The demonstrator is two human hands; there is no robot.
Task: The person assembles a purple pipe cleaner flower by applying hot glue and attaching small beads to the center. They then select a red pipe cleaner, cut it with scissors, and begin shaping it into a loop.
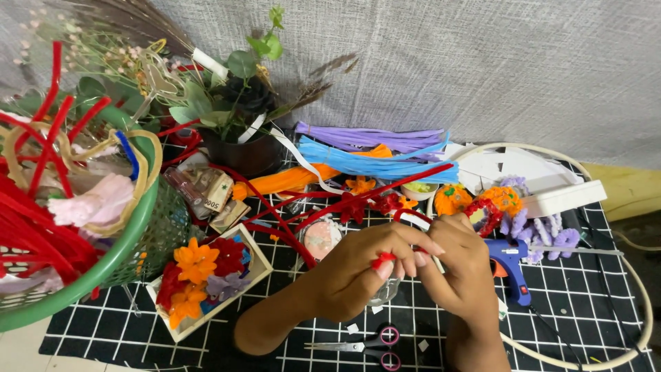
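- Both hands meet in the middle, just above the black mat w/ white squares (585,303).
- Left hand (358,272): fingers curled in, tips pinching the near end of a red fuzzy wire (383,260). Looks like a tight pinch so the end won't slip.
- Right hand (460,265): fingers bent over and pressed close tog., closed round the same red fuzzy wire right beside the left tips. The 2 hands touch.
- Red fuzzy wire: long and thin. Its long line runs from the hands up and to the right, twd the blue fuzzy wires (372,164). Near end is in the fingers; far end points away from the person. Small red fuzzy flowers (368,205) sit on or near it partway up, can't tell which.
- Held up off the mat, prob. so the fingers can get all round it.
- Pink-handled scissors (372,344) lie flat just below the hands, blades pointing left. Close by, easy to grab.
- Blue glue gun (511,265) is just right of the right hand, tip facing the hands.
- Box of fuzzy flowers (206,275) (orange, red, purple) is left of the left arm.
- Green basket (117,255) at far left holds more red wires.
- Orange balls and purple fuzzy bits (544,231) are behind the right hand.
- Dark pot w/ leaves (237,148) stands at the back.
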